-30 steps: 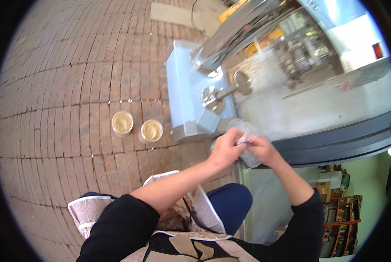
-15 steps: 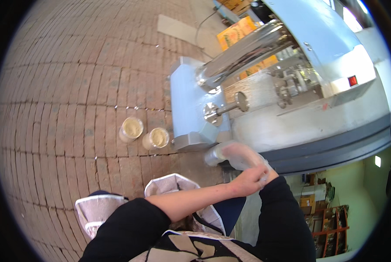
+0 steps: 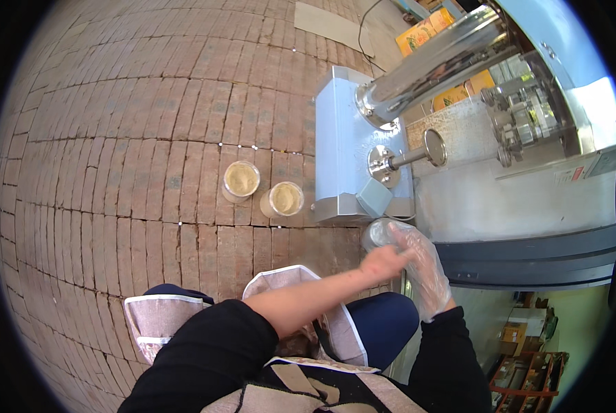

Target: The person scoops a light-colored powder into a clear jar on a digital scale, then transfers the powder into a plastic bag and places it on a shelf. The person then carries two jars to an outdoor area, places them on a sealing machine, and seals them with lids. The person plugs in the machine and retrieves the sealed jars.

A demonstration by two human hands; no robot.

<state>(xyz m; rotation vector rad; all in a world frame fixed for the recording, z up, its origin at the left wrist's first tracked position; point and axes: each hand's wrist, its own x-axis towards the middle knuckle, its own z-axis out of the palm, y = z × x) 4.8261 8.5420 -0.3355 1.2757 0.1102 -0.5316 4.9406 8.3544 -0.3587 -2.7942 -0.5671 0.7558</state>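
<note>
My right hand (image 3: 426, 272) wears a loose, clear plastic glove. Its fingers are stretched out beside a clear round container (image 3: 380, 234), which stands low next to the machine's base; I cannot tell if they touch it. Across my lap reaches my bare left hand (image 3: 385, 265), its fingers closed at the palm side of the glove and apparently pinching the film. Two clear tubs, a left one (image 3: 241, 182) and a right one (image 3: 284, 199), stand on the brick floor, both filled with a beige, crumbly or powdery substance.
The machine has a pale blue base (image 3: 335, 151), a thick shiny column (image 3: 435, 65) and a short metal post with a round disc (image 3: 435, 147). Yellow-orange boxes (image 3: 425, 32) lie behind it. A flat beige sheet (image 3: 328, 24) lies on the floor. Shelving (image 3: 528, 378) stands at lower right.
My left hand has shifted from the glove's wrist end toward the palm and fingers. The glove now sits further down over my right hand. The view has swung left.
</note>
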